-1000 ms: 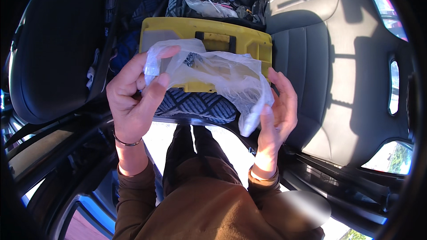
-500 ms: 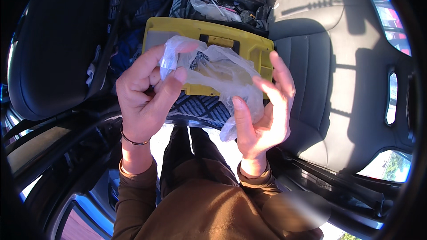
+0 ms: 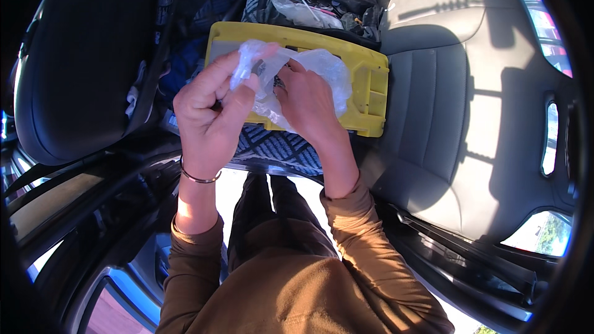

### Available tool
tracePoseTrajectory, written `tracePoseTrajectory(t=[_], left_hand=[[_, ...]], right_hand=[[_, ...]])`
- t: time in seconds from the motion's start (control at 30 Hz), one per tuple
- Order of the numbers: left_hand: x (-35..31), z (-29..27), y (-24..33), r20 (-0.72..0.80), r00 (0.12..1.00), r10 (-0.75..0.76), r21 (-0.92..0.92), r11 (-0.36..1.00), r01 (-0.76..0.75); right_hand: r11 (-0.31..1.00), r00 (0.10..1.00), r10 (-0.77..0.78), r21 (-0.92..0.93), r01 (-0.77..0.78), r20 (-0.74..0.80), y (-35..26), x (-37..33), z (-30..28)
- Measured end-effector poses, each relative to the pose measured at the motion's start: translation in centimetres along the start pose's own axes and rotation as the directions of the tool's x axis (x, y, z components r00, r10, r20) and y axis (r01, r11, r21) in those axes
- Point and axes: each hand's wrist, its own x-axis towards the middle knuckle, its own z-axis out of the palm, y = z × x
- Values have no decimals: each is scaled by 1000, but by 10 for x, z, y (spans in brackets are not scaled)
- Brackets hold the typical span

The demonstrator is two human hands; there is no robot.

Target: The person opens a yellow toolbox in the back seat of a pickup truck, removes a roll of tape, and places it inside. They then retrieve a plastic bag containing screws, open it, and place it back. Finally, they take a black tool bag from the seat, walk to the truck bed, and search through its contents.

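The clear plastic bag (image 3: 334, 77) is open above the yellow toolbox lid (image 3: 369, 96), its rim pinched between the left hand's (image 3: 207, 108) fingers. The right hand (image 3: 309, 99) reaches into its mouth, beside small dark pieces (image 3: 278, 80); whether those fingers grip anything is hidden. The pieces seem not yet emptied out.

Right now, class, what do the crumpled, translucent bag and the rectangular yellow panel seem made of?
Crumpled, translucent bag: probably thin plastic film, shiny; it wrinkles finely and catches bright highlights.
Rectangular yellow panel: likely rigid moulded plastic, fairly matte, judging by its recesses.
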Motion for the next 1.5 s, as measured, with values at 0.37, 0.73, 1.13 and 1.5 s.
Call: tracePoseTrajectory(t=[0.37, 0.73, 1.13, 1.5], left_hand=[[-7, -15, -16, -52, 998, -36, 51, 998, 39], [-19, -13, -6, 53, 993, -108, 31, 994, 107], [-32, -14, -7, 143, 985, -96, 23, 995, 94], [-32, -1, -11, 98, 980, -171, -76, 981, 178]], right_hand=[[999, 998, 42, 26, -42, -36, 18, -33, -39], [992, 993, 118, -36, -117, 0, 14, -40, -29], [982, 979, 190, 3, -190, -69, 18, -59, -19], [985, 979, 174, 15, -174, -104, 28, -41, 14]])
